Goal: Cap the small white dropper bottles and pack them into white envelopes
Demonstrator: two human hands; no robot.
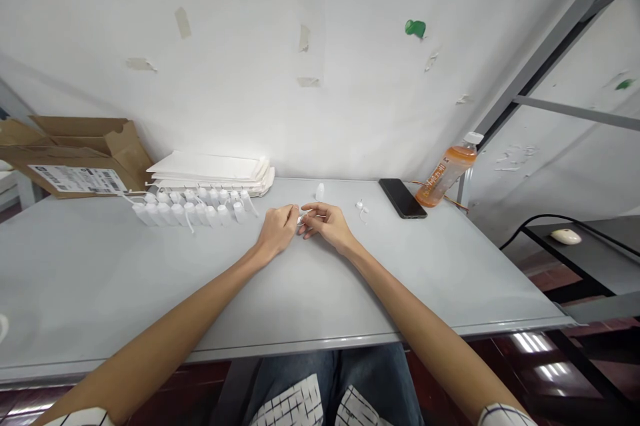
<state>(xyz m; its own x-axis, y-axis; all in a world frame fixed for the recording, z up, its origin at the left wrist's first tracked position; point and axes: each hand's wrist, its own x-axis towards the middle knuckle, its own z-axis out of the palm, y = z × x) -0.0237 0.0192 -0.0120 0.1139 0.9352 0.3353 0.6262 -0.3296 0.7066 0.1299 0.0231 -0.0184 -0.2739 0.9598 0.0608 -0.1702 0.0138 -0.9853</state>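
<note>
Both my hands meet at the middle of the grey table (100,293). My left hand (277,230) and my right hand (326,224) are closed in a pinch on one small white piece (301,219) held between their fingertips. To the left, several small white bottles (190,209) with thin white straps lie in rows. A single small white bottle (320,191) stands just beyond my hands. A small white part (362,209) lies to the right of my right hand.
A stack of flat white sheets (213,169) lies against the wall behind the bottles. An open cardboard box (75,153) sits at far left. A black phone (403,198) and an orange drink bottle (447,176) rest at the right. A side desk holds a white mouse (565,236).
</note>
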